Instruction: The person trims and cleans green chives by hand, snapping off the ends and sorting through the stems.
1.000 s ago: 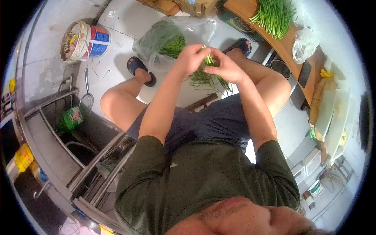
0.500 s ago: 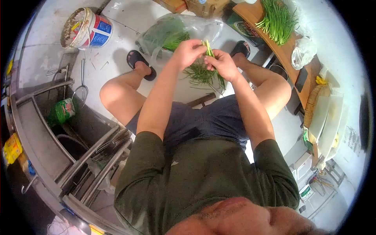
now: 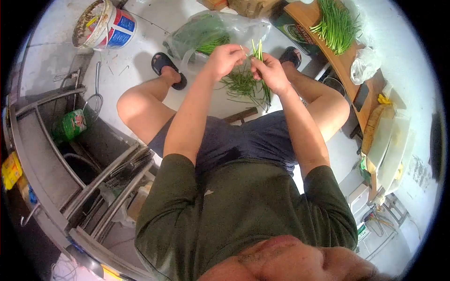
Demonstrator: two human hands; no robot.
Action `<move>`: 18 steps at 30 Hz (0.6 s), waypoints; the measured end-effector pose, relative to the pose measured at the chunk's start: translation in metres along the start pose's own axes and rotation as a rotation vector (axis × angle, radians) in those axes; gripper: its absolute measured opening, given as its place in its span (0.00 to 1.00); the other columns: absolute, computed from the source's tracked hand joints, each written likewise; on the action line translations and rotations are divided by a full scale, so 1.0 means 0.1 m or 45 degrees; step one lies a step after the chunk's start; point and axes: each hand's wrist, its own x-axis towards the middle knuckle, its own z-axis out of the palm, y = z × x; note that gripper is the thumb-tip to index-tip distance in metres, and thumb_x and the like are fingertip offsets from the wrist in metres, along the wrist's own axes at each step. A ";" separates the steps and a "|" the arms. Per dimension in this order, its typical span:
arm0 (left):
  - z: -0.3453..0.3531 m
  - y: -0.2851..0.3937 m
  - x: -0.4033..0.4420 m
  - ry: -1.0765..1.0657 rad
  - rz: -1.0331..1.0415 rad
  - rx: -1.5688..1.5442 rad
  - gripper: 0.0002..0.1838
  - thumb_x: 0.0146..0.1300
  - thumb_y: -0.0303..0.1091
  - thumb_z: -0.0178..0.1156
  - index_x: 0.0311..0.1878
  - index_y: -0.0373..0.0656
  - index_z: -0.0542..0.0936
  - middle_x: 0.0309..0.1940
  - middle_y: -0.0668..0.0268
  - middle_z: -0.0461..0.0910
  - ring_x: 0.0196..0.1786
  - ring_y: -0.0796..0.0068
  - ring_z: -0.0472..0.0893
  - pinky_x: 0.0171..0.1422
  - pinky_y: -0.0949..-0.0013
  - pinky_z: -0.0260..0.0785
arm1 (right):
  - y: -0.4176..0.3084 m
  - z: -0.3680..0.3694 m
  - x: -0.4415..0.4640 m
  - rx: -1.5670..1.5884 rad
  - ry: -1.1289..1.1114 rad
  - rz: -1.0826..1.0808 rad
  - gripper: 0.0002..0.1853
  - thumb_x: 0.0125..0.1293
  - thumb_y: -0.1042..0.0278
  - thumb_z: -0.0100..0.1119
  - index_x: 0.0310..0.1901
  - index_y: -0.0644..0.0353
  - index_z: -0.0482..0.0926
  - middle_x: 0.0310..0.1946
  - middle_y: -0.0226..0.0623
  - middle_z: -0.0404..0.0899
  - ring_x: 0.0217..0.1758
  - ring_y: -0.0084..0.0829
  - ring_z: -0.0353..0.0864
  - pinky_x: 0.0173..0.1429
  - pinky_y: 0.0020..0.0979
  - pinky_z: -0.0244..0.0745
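My right hand (image 3: pixel 271 74) is closed around a small bunch of garlic chives (image 3: pixel 257 47), pale ends pointing up and green leaves hanging below the fist. Just left of it, my left hand (image 3: pixel 226 61) is pinched on a thin garlic chive stalk, whose pale tip (image 3: pixel 242 48) shows at the fingertips. Loose garlic chives (image 3: pixel 241 84) lie in a messy heap on the floor under both hands. Behind my left hand, a clear plastic bag (image 3: pixel 187 35) holds more green chives (image 3: pixel 212 44).
A neat chive pile (image 3: pixel 335 28) rests on a curved wooden board (image 3: pixel 300 16) at the right, near a white plastic bag (image 3: pixel 365 63) and a dark phone (image 3: pixel 361 97). A dirty bucket (image 3: pixel 115 30) stands far left. A metal-framed rack (image 3: pixel 51 154) runs along my left side.
My hands have moved slightly apart. The bunch in my right hand stands more upright with its pale ends fanned out, and my left fingers have come away from it.
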 end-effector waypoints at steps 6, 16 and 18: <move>0.07 0.04 -0.03 -0.034 -0.040 -0.067 0.14 0.67 0.32 0.59 0.50 0.35 0.82 0.35 0.69 0.82 0.37 0.80 0.77 0.45 0.74 0.71 | -0.06 0.05 -0.04 -0.039 0.117 -0.014 0.08 0.69 0.67 0.59 0.38 0.64 0.76 0.25 0.27 0.76 0.24 0.17 0.74 0.29 0.22 0.69; 0.14 0.03 -0.05 0.000 -0.058 -0.196 0.12 0.68 0.34 0.59 0.45 0.34 0.82 0.32 0.70 0.79 0.35 0.80 0.75 0.42 0.74 0.68 | -0.08 0.02 -0.08 -0.242 0.201 -0.077 0.10 0.69 0.66 0.59 0.40 0.66 0.78 0.25 0.28 0.78 0.25 0.17 0.76 0.29 0.23 0.71; 0.15 -0.02 -0.03 0.051 -0.047 -0.147 0.11 0.68 0.35 0.59 0.42 0.35 0.82 0.31 0.70 0.79 0.34 0.80 0.75 0.41 0.74 0.68 | -0.05 0.03 -0.06 -0.240 0.196 -0.081 0.11 0.69 0.65 0.59 0.41 0.67 0.78 0.26 0.28 0.79 0.25 0.18 0.76 0.30 0.22 0.71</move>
